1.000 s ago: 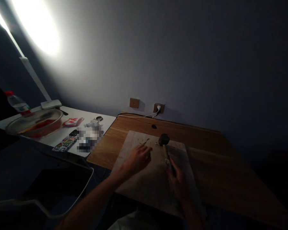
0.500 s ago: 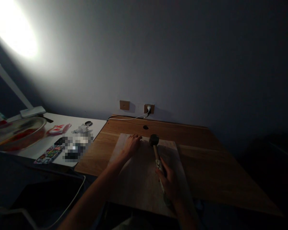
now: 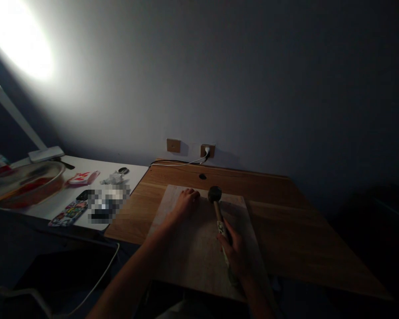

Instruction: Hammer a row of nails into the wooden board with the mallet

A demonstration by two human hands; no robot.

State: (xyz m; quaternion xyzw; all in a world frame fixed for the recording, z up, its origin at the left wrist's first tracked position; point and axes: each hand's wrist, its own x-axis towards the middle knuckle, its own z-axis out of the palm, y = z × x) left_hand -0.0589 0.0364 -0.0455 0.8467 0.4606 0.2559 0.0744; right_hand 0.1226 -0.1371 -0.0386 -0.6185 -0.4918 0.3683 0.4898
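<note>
My right hand (image 3: 234, 252) is wrapped around the handle of a mallet (image 3: 217, 210). The mallet has a dark round head and a wooden shaft with a pale, patterned grip. Its head is over the far part of a pale wooden board (image 3: 193, 252). My left hand (image 3: 188, 199) rests near the board's far edge, left of the mallet head, with its fingers curled down. Whatever those fingers may hold is hidden in the dim light.
The board lies on a brown wooden desk (image 3: 302, 230). To the left, a white table (image 3: 138, 173) carries a clear basin (image 3: 58, 184), a patterned phone case (image 3: 69, 212), crumpled plastic (image 3: 115, 178) and a lamp (image 3: 46, 153). A white cable runs to a wall socket (image 3: 211, 150).
My left hand has shifted slightly to the right, towards the mallet head. The mallet and my right hand stay almost where they were.
</note>
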